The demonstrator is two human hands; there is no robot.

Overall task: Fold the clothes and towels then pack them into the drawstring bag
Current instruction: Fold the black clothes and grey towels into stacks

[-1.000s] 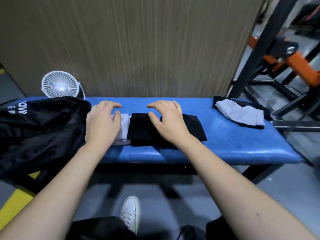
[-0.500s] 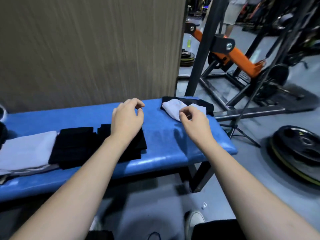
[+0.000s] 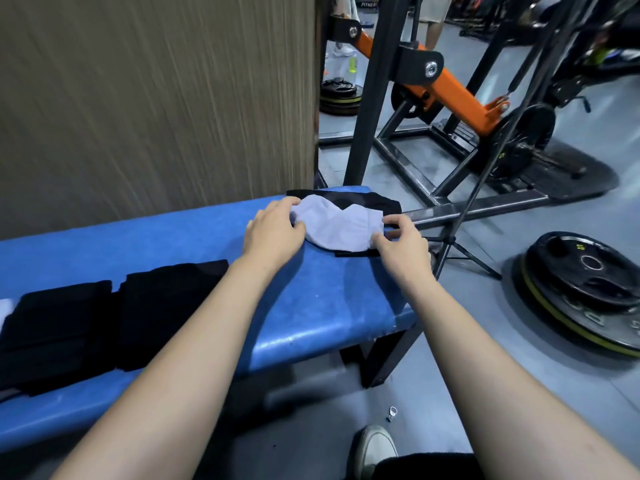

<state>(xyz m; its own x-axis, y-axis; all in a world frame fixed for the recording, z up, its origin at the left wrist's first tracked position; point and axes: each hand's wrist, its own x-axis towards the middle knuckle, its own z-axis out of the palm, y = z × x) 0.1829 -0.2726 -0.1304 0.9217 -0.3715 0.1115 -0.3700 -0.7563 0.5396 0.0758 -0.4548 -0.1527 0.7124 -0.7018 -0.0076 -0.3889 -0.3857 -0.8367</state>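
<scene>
A crumpled light grey cloth [image 3: 341,226] lies on top of a black garment [image 3: 379,203] at the right end of the blue bench [image 3: 311,306]. My left hand [image 3: 273,230] curls over the grey cloth's left edge, thumb against it. At the cloth's right edge, my right hand [image 3: 401,244] pinches it between thumb and forefinger. Two folded black pieces [image 3: 166,303] [image 3: 55,327] sit side by side on the bench's left part, with a sliver of white towel [image 3: 4,308] at the frame's left edge. The drawstring bag is out of view.
A wood-grain wall [image 3: 156,98] rises behind the bench. To the right stand a black and orange gym machine [image 3: 450,91], a thin tripod [image 3: 450,244] and weight plates [image 3: 585,285] on the grey floor. My shoe [image 3: 375,448] shows below the bench.
The view swung right, away from the folded pile. Both hands left the folded black clothes and moved to the grey cloth at the bench's right end, taking hold of its two edges.
</scene>
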